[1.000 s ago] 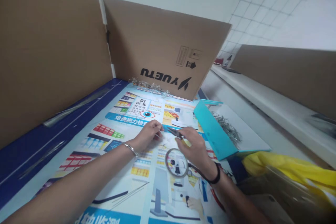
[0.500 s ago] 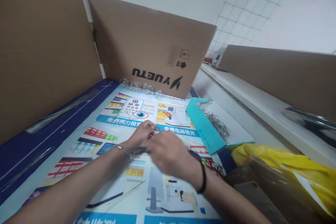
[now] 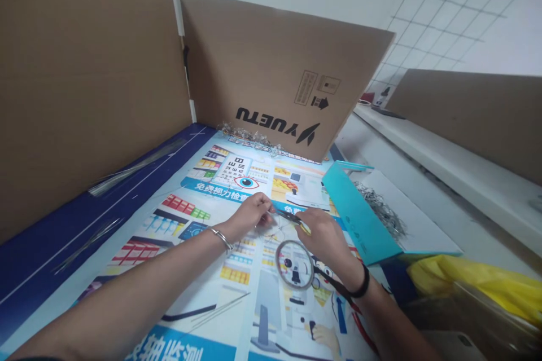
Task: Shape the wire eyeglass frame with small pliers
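My left hand [image 3: 256,211], with a silver bangle at the wrist, is closed in a pinch over the printed poster [image 3: 228,225]; whatever its fingertips hold is too small to name. My right hand [image 3: 324,234], with a black band at the wrist, grips a dark tool with a yellow part, which looks like pliers [image 3: 292,216]. The tool's tip points left and lies close to my left fingertips. Below my right hand a round clear disc with a rim [image 3: 295,264] lies on the poster, beside a dark handle.
A turquoise box [image 3: 362,214] at the right holds tangled wire [image 3: 383,211]. Thin wires [image 3: 135,166] lie along the blue left edge. Cardboard panels [image 3: 271,67] stand behind and left. A yellow bag [image 3: 478,285] sits at the lower right, below a white ledge [image 3: 444,149].
The view has shifted, so the scene sits further right. My right hand has moved away from my left, uncovering the tool. The round disc now shows below it.
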`<state>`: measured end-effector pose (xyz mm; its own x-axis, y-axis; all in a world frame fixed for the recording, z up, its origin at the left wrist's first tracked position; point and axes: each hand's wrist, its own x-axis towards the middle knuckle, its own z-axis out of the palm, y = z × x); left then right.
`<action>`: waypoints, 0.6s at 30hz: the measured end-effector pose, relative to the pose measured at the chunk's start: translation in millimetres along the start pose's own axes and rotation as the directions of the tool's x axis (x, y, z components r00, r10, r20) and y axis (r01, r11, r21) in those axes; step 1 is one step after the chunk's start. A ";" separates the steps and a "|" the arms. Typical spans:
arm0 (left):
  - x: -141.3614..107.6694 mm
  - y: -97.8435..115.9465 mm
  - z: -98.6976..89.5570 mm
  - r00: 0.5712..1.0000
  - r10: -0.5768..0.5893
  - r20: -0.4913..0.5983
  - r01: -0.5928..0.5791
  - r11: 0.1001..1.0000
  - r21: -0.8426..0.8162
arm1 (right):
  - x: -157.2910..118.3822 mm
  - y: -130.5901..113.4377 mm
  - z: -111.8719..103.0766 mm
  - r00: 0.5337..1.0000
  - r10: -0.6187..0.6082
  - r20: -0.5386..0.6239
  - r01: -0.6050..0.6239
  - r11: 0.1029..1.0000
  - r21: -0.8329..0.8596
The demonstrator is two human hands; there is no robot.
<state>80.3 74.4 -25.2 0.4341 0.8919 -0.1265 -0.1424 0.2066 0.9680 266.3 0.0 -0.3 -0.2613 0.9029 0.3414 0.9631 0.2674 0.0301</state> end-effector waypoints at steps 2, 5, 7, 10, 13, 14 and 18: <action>0.3 -0.8 -0.3 1.000 -0.005 0.000 0.005 1.000 -0.004 | -1.3 2.2 0.4 1.000 0.003 0.002 -0.003 1.000 -0.029; -0.5 -0.2 0.0 1.000 -0.003 0.008 0.003 1.000 0.000 | -2.5 4.4 0.7 1.000 -0.005 0.011 0.006 0.999 -0.046; -1.6 1.1 0.4 1.000 -0.001 0.013 0.000 1.000 0.007 | -2.7 4.1 0.7 1.000 -0.005 0.019 0.006 0.999 -0.048; -2.7 2.3 0.8 1.000 0.006 0.018 -0.006 1.000 0.019 | -2.3 2.6 0.2 0.999 -0.006 0.032 0.008 0.999 -0.047; -2.1 0.7 0.2 0.999 0.037 0.035 -0.038 0.998 0.041 | -1.6 1.0 -0.6 0.999 -0.027 0.027 0.028 0.998 -0.063; -1.6 -0.3 -0.1 0.998 0.050 0.042 -0.052 0.998 0.045 | -1.3 0.5 -1.0 0.999 -0.032 0.023 0.033 0.997 -0.073; 0.1 -4.3 -1.1 0.995 0.083 0.054 -0.086 0.995 0.053 | -0.4 -1.8 -2.8 0.999 -0.032 0.015 0.033 0.994 -0.104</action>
<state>80.0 74.1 -29.6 0.4683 0.8829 -0.0340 -0.1320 0.1079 0.9854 264.8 -1.9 2.1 -0.2927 0.8988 0.3264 0.9554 0.2607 0.1389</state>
